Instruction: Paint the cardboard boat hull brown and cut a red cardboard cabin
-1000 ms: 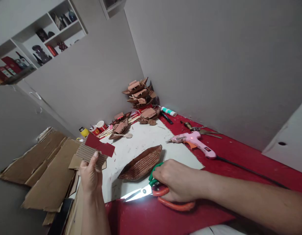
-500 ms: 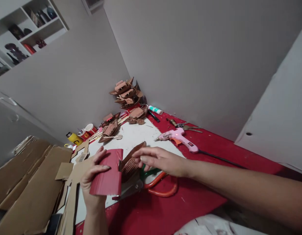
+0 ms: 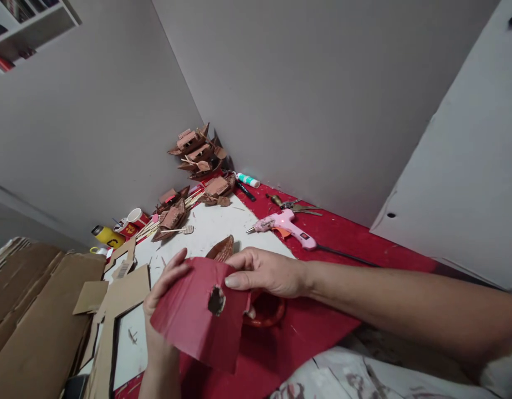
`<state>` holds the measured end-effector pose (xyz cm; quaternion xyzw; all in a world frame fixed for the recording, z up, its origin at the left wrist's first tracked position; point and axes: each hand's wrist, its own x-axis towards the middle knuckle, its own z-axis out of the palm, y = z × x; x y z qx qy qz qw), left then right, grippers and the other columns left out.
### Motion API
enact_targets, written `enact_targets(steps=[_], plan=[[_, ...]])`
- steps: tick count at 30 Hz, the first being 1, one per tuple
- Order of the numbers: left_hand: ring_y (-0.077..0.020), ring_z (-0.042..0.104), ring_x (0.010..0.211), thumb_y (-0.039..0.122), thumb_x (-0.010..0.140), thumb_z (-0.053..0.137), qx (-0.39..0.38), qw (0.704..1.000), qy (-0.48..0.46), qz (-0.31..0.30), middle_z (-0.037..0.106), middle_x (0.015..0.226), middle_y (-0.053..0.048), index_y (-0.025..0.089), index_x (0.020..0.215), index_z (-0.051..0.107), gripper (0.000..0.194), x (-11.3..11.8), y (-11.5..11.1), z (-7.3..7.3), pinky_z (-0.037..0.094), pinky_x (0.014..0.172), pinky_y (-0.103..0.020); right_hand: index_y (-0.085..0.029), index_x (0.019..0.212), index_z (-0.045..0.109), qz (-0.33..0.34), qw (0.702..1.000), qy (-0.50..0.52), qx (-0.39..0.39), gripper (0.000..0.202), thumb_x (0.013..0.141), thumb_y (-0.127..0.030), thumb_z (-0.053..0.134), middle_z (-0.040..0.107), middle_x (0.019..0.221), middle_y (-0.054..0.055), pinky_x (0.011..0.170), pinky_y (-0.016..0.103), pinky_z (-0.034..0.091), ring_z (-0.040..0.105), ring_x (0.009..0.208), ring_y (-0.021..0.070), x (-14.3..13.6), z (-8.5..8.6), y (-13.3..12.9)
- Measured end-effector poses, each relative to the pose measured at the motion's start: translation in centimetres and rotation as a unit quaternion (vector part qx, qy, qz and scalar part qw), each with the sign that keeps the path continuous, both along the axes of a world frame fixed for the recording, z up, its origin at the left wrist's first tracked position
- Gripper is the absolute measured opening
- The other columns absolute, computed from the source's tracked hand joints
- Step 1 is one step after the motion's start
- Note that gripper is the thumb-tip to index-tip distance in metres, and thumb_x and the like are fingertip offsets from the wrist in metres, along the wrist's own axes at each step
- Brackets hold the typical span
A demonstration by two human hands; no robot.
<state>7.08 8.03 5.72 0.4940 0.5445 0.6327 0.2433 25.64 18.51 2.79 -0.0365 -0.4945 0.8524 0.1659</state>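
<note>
A bent piece of red card [image 3: 189,316] with a ragged hole in it is held up between both hands. My left hand [image 3: 162,293] grips its left side, fingers behind and along the top edge. At the upper right edge, my right hand [image 3: 268,271] pinches the card between thumb and fingers, close to the hole. Just behind the card, the tip of a small brown model boat [image 3: 221,248] shows; the rest of it is hidden. Scissors with an orange handle [image 3: 276,313] lie beneath my right hand, mostly covered.
A pink glue gun [image 3: 287,223] lies to the right, its cord trailing right. Finished model boats [image 3: 192,147] are stacked in the far corner. Cardboard pieces [image 3: 35,316] fill the left side. A yellow bottle [image 3: 108,236] and paper cups [image 3: 136,218] stand at the back left.
My right hand has come onto the red card and now pinches its edge. The card has been opened out and turned, showing the hole and covering more of the boat and scissors.
</note>
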Motion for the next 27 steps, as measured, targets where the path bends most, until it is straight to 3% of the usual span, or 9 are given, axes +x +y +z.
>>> enact_targets(steps=[2,4,8,10,14,17,20,27], plan=[[-0.0234,0.064,0.107,0.034,0.068,0.079,-0.031,0.994,-0.087,0.054,0.068,0.122,-0.006,0.027,0.114,0.07,0.047,0.0,0.6,0.0,0.053,0.084,-0.027,-0.014,0.093,0.071,-0.056,0.998,0.003,0.012,0.04,0.073,-0.048,0.076,0.07,0.07,0.0,0.044,0.016,0.048,0.06,0.048,0.0067,0.0,0.0,0.0],[-0.0193,0.069,0.088,0.034,0.063,0.083,-0.053,0.981,-0.171,0.074,0.073,0.107,-0.005,0.027,0.114,0.068,0.054,-0.2,1.0,-0.1,0.054,0.069,-0.024,-0.014,0.093,0.07,-0.134,0.991,0.003,0.028,0.042,0.072,-0.05,0.076,0.068,0.066,-0.001,0.043,0.015,0.048,0.061,0.047,0.0072,-0.1,0.1,0.1],[-0.0148,0.065,0.06,0.05,0.068,0.077,-0.103,0.966,-0.234,-0.032,0.072,0.075,-0.007,0.014,0.086,0.074,0.04,-0.5,1.0,-0.3,0.051,0.056,-0.023,-0.013,0.09,0.07,-0.233,0.969,-0.007,0.08,0.042,0.074,-0.052,0.073,0.062,0.061,-0.004,0.042,0.012,0.043,0.057,0.044,0.0045,-0.2,0.3,0.3],[-0.0134,0.061,0.055,0.052,0.07,0.074,-0.109,0.967,-0.22,-0.07,0.068,0.065,-0.005,0.014,0.075,0.073,0.039,-0.3,0.7,-0.6,0.05,0.055,-0.023,-0.013,0.084,0.069,-0.251,0.962,-0.014,0.109,0.039,0.076,-0.05,0.072,0.058,0.059,-0.006,0.041,0.012,0.04,0.055,0.044,0.0038,-0.3,0.2,0.3],[-0.0085,0.052,0.047,0.037,0.071,0.079,-0.128,0.975,-0.179,-0.023,0.061,0.055,0.002,0.015,0.075,0.073,0.023,0.3,0.4,-1.2,0.044,0.048,-0.019,-0.013,0.075,0.065,-0.227,0.963,-0.023,0.145,0.035,0.077,-0.047,0.072,0.054,0.056,-0.006,0.046,0.016,0.042,0.055,0.048,0.0062,-0.4,-0.1,0.0],[-0.0098,0.055,0.049,0.034,0.07,0.079,-0.145,0.973,-0.177,-0.01,0.066,0.06,0.0,0.015,0.084,0.074,0.024,0.5,0.3,-1.5,0.045,0.049,-0.02,-0.013,0.08,0.067,-0.201,0.968,0.008,0.149,0.032,0.078,-0.045,0.071,0.062,0.069,-0.003,0.061,0.02,0.048,0.059,0.062,0.0087,-0.4,0.1,-0.2],[-0.0148,0.065,0.062,0.032,0.072,0.078,-0.146,0.975,-0.169,-0.015,0.074,0.078,-0.005,0.015,0.09,0.074,0.025,0.6,0.2,-1.5,0.052,0.059,-0.025,-0.013,0.085,0.069,-0.188,0.973,0.017,0.132,0.031,0.077,-0.043,0.072,0.068,0.078,0.0,0.075,0.025,0.048,0.06,0.074,0.0121,-0.3,0.3,-0.2],[-0.0188,0.07,0.086,0.028,0.079,0.073,-0.12,0.982,-0.141,-0.04,0.076,0.098,-0.005,0.021,0.105,0.073,0.027,1.0,0.1,-1.5,0.054,0.081,-0.029,-0.011,0.077,0.069,-0.197,0.97,-0.039,0.134,0.033,0.076,-0.044,0.071,0.062,0.068,-0.002,0.067,0.025,0.045,0.052,0.063,0.0104,0.0,0.2,-0.3]])
